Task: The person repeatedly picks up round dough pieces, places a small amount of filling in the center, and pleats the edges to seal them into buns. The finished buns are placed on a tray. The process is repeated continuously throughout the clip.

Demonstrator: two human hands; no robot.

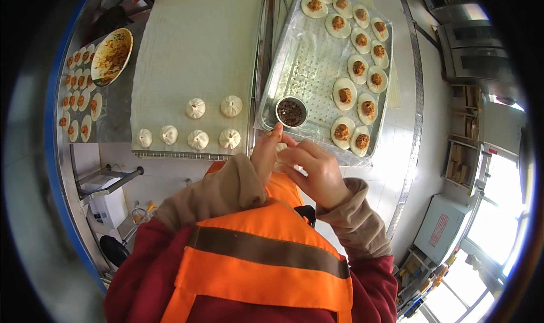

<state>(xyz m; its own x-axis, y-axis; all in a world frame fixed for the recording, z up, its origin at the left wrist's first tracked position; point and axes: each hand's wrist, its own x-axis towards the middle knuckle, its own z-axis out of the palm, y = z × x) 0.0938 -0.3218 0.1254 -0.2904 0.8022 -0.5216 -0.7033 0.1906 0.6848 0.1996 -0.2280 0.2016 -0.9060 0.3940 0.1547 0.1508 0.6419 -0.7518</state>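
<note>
Both of my hands meet just in front of the trays, around a small piece of pale dough, a bun [280,148], mostly hidden by the fingers. My left hand [266,157] cups it from the left with the thumb up. From the right, my right hand [317,170] pinches at the dough with bent fingers. Just beyond them, a small round bowl of dark chopped filling [291,112] sits on the near left corner of a perforated metal tray [306,62]. Along that tray's right side lie several flat dough rounds [344,94], each topped with brown-orange filling.
On the left, a cloth-lined rack [195,45] carries several pleated buns [198,139] near its front edge. Farther left, a bowl smeared with orange filling [111,56] stands beside more filled dough rounds [86,128]. A grey box [442,229] is at the far right.
</note>
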